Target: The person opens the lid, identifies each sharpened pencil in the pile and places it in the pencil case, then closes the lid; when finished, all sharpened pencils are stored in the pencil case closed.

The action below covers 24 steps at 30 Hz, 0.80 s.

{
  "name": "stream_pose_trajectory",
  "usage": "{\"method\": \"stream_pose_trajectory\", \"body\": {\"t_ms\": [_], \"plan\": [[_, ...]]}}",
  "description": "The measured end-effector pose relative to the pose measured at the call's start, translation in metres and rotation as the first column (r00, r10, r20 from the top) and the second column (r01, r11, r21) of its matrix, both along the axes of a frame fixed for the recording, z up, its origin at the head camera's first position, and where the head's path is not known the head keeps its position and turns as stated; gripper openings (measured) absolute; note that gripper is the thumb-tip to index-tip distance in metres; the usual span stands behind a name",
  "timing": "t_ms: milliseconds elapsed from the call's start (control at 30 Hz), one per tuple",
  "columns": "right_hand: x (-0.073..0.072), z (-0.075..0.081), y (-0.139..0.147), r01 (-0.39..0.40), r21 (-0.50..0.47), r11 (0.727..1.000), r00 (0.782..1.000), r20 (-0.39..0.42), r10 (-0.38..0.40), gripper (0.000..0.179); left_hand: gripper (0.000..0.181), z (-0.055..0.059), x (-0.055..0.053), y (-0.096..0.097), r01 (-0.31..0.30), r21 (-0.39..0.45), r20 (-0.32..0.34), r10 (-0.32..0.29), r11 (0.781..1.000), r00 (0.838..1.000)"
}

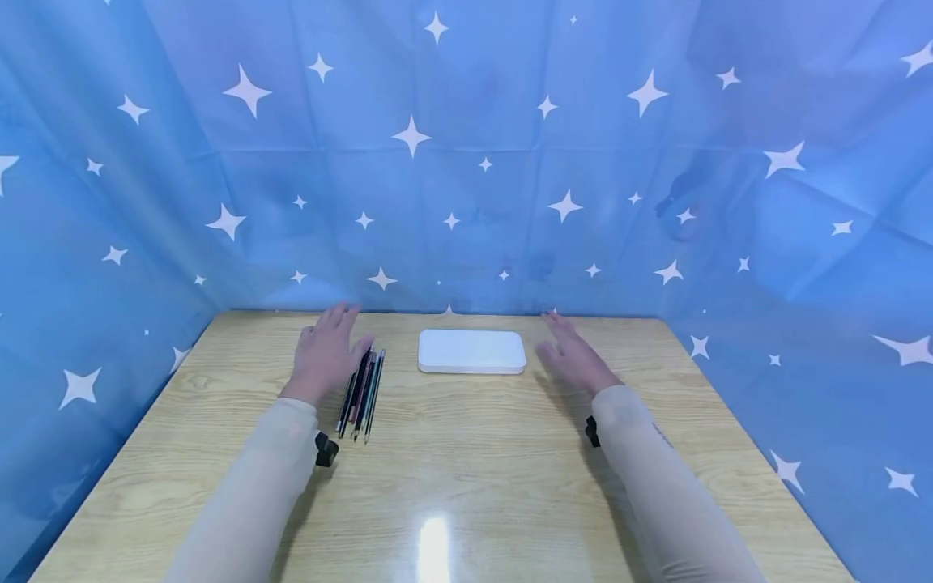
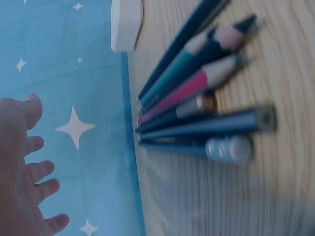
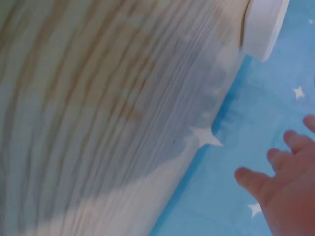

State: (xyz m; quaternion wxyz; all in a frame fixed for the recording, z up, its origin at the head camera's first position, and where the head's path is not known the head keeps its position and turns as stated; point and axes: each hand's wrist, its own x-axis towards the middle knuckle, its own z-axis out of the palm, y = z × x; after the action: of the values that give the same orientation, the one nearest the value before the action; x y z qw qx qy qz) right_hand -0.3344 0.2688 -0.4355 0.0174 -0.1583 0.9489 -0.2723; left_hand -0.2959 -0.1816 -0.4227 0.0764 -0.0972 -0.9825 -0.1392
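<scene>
Several pencils (image 1: 362, 393) lie in a loose bundle on the left part of the table, some with sharpened tips; teal and pink ones show among dark ones in the left wrist view. Just left of the bundle is my left hand (image 1: 325, 354), its fingers spread and holding nothing, the thumb near the pencils' far ends. A flat white box (image 1: 471, 351) with rounded corners lies at the back centre of the table. To the right of that box, my right hand (image 1: 576, 356) hovers with fingers extended and nothing in it, casting a shadow on the wood.
The light wood-grain table (image 1: 466, 453) reaches back to a blue curtain (image 1: 466, 194) with white stars, which also hangs along both sides. A black wrist device (image 1: 325, 449) sits at the left sleeve, another black device (image 1: 592, 431) at the right one.
</scene>
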Motion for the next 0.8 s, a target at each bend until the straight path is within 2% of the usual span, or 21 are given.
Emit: {"method": "stream_pose_trajectory", "body": {"t_ms": [100, 267, 500, 633, 800], "plan": [[-0.003, -0.003, -0.003, -0.04, -0.034, 0.999, 0.998, 0.041, 0.041, 0.075, 0.071, -0.001, -0.005, 0.009, 0.036, 0.041, -0.005, -0.036, 0.999, 0.999], [-0.012, -0.006, -0.012, -0.09, -0.049, 0.995, 0.995, 0.038, 0.092, 0.076, 0.071, -0.006, -0.015, 0.028, 0.077, 0.123, 0.029, -0.081, 0.989, 0.996], [-0.024, -0.009, -0.024, -0.101, -0.076, 0.992, 0.989, 0.099, 0.108, 0.083, 0.076, -0.011, -0.028, 0.053, 0.122, 0.183, 0.086, -0.14, 0.976, 0.986], [-0.031, -0.008, -0.032, -0.131, -0.085, 0.988, 0.984, 0.113, 0.14, 0.086, 0.085, -0.012, -0.036, 0.064, 0.133, 0.183, 0.12, -0.157, 0.974, 0.98], [-0.035, -0.01, -0.041, -0.155, -0.081, 0.985, 0.974, 0.156, 0.166, 0.09, 0.099, -0.017, -0.045, 0.074, 0.142, 0.172, 0.201, -0.176, 0.975, 0.964]]}}
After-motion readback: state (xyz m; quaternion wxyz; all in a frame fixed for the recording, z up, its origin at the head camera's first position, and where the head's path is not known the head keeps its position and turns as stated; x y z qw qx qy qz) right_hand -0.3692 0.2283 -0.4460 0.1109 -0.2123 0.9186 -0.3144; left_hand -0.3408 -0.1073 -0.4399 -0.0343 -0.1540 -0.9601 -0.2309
